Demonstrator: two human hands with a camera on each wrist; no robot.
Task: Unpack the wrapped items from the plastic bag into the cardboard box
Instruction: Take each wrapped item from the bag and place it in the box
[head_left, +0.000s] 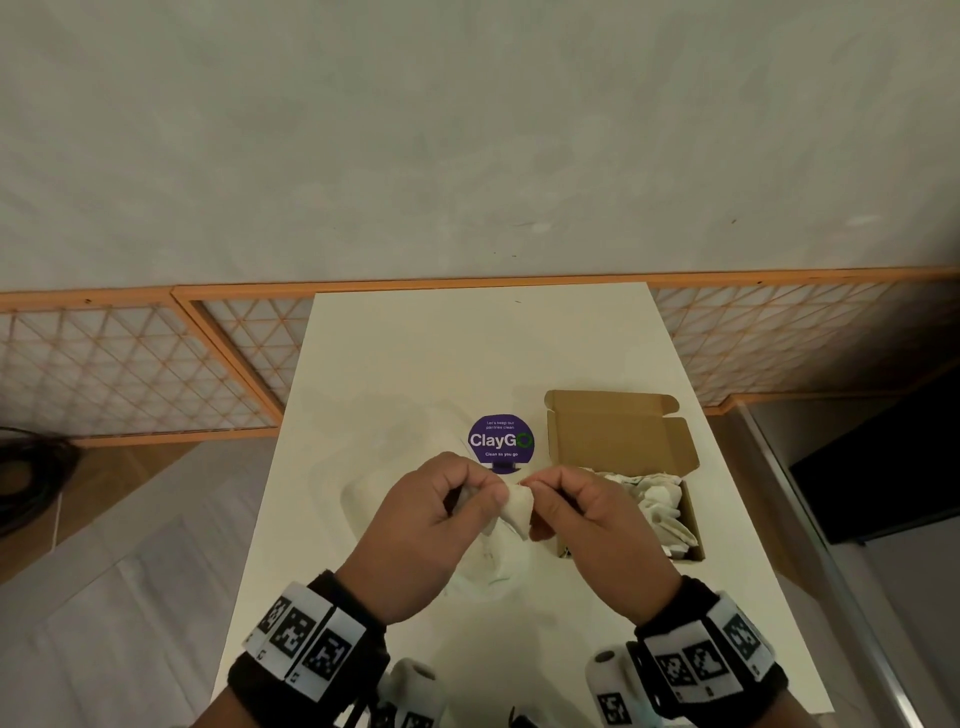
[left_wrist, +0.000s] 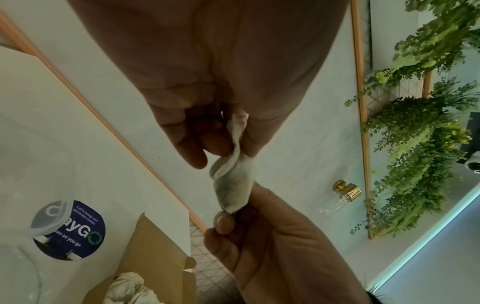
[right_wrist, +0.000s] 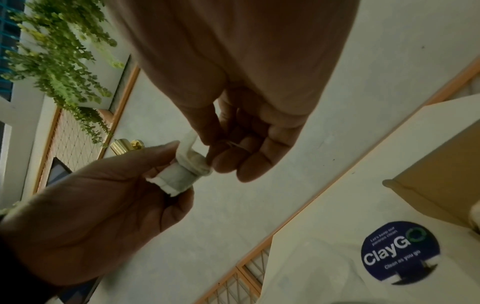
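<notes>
Both hands hold one small white wrapped item (head_left: 518, 506) above the white table. My left hand (head_left: 485, 491) pinches its left end between thumb and fingers. My right hand (head_left: 540, 488) pinches the twisted right tip. In the left wrist view the wrapped item (left_wrist: 233, 183) hangs between my left hand (left_wrist: 228, 148) and my right hand (left_wrist: 226, 218). The right wrist view shows the wrapped item (right_wrist: 179, 176) held the same way. The open cardboard box (head_left: 618, 436) stands to the right with several white wrapped items (head_left: 660, 504) inside. The clear plastic bag (head_left: 400, 457) lies flat under the hands.
A round purple ClayGo sign (head_left: 500, 440) stands just behind the hands, left of the box. The white table (head_left: 467, 353) is narrow, with floor on both sides. A wooden lattice screen (head_left: 130, 364) runs behind it, and a dark cabinet (head_left: 883, 467) stands at the right.
</notes>
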